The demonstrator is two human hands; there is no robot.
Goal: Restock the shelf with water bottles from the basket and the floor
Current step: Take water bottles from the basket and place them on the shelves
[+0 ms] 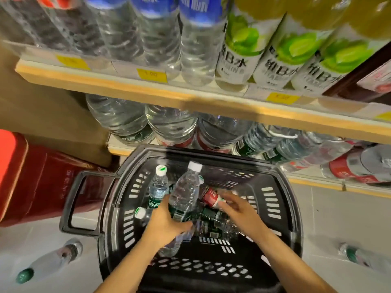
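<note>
1. In the black basket (118, 187) below the shelf (148, 89), the left hand (167, 223) has its fingers wrapped round a clear water bottle (185, 191), cap tilted toward the shelf.
2. The right hand (239, 210) reaches among the other bottles; its blurred fingers touch a red-labelled bottle (210, 196), grip unclear.
3. A green-capped bottle (50, 261) lies on the floor left of the basket, another floor bottle (359, 255) to its right.

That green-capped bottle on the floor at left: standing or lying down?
Lying down: the green-capped bottle rests on its side on the floor tiles, cap toward the camera.

Left hand (167, 220) grips a water bottle (185, 193) over the basket (283, 199).
</note>
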